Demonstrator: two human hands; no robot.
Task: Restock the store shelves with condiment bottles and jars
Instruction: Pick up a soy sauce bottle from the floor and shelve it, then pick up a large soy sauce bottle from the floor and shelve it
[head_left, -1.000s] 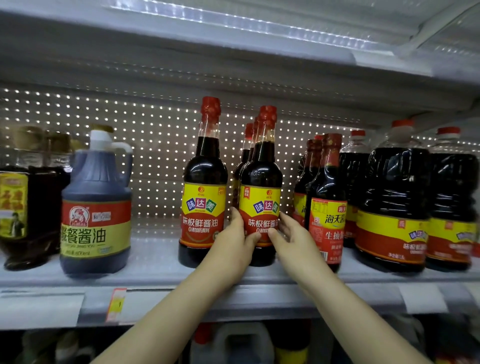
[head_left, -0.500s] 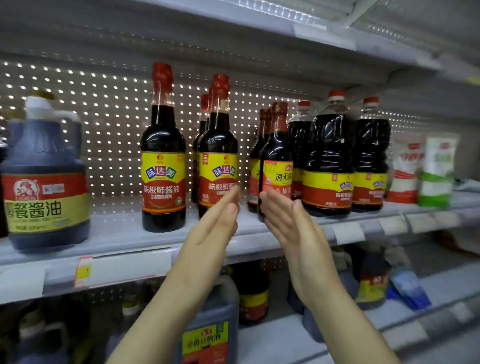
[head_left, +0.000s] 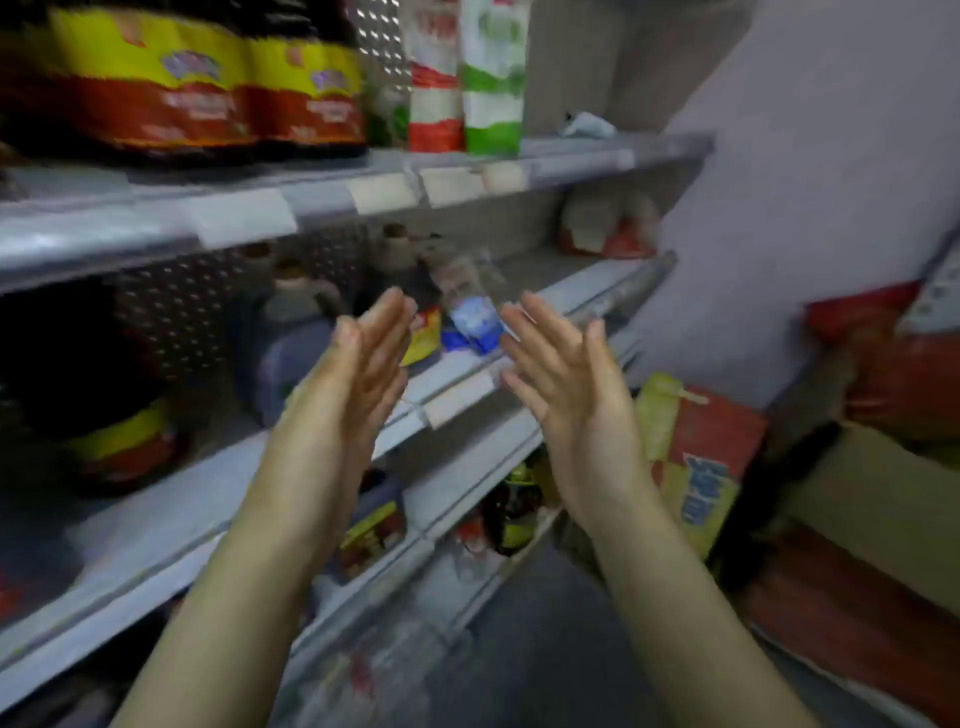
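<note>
I see left hand (head_left: 358, 374) and right hand (head_left: 566, 379) withdrawn from the soy sauce bottles (head_left: 208, 88), now upper left on their shelf (head_left: 239, 218). Both straight-fingered, empty. View swings right and down: probably fetching more stock.

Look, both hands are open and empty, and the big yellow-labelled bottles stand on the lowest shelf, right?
Not quite. The head view shows the left hand and right hand open and empty, but the big yellow-labelled bottles stand on the highest shelf in view, not the lowest.
</note>
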